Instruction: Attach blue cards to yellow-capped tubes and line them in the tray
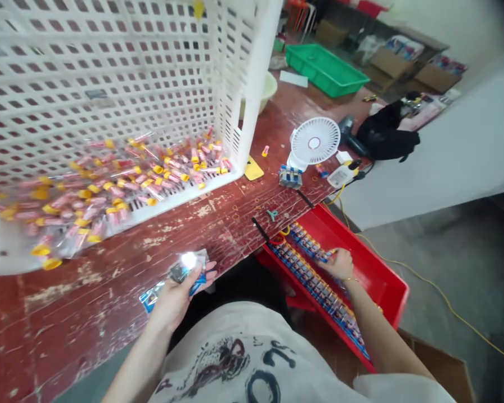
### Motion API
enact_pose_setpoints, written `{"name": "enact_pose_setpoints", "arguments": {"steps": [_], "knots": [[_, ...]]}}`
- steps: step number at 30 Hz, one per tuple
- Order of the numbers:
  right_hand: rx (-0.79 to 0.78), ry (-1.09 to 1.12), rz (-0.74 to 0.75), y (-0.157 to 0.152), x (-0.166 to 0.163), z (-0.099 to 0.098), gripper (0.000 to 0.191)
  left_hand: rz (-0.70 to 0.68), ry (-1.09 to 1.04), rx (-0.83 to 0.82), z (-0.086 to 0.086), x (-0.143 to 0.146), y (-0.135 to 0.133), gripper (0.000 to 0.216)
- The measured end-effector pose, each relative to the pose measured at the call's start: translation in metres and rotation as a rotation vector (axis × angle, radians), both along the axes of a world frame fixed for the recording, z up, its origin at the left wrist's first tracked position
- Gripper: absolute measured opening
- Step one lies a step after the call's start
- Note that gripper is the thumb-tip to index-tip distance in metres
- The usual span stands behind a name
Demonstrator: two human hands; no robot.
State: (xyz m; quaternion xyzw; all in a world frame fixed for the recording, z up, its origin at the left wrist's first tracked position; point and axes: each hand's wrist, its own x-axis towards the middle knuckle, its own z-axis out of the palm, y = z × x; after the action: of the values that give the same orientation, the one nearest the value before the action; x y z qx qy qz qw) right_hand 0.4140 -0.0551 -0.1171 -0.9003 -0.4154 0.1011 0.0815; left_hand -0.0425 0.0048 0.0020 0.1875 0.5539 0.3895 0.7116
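My left hand (174, 296) is closed around shiny flat packets (199, 282) with blue edges, thumb on top, above the front edge of the red table. A bright glare hides part of their surface. Beside that hand, another blue-and-clear packet (150, 296) pokes out over the tabletop. To the right, my right hand (339, 264) reaches into a red tray (372, 268), its fingers pinched on a small blue pack (325, 256) at the end of a short row. Alongside runs a longer row of similar packs (315, 285). Their contents are too small to make out.
A white lattice crate (121, 101) holds many bagged pink tubes with yellow caps (163, 173). On the red table (218, 224) are a small white fan (315, 141), a bundle of packs (290, 176), a yellow card (253, 169) and a green tray (325, 70). A yellow cable (424, 280) crosses the floor.
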Motion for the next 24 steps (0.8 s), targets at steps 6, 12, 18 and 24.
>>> {"name": "enact_pose_setpoints", "arguments": {"steps": [6,12,18,24], "knots": [[-0.176,0.065,-0.005,0.014,0.015,-0.045,0.065,-0.047,0.013,-0.016,0.006,0.011,0.004,0.044],[-0.144,0.054,0.022,0.007,0.022,-0.038,0.083,-0.099,-0.027,-0.040,0.007,0.015,0.003,0.042],[0.452,-0.006,0.302,0.028,-0.041,0.000,0.051,-0.063,-0.051,0.047,0.002,0.000,0.001,0.041],[0.674,0.438,0.966,0.139,-0.257,0.072,0.008,0.019,0.119,0.246,0.008,-0.034,-0.006,0.034]]}}
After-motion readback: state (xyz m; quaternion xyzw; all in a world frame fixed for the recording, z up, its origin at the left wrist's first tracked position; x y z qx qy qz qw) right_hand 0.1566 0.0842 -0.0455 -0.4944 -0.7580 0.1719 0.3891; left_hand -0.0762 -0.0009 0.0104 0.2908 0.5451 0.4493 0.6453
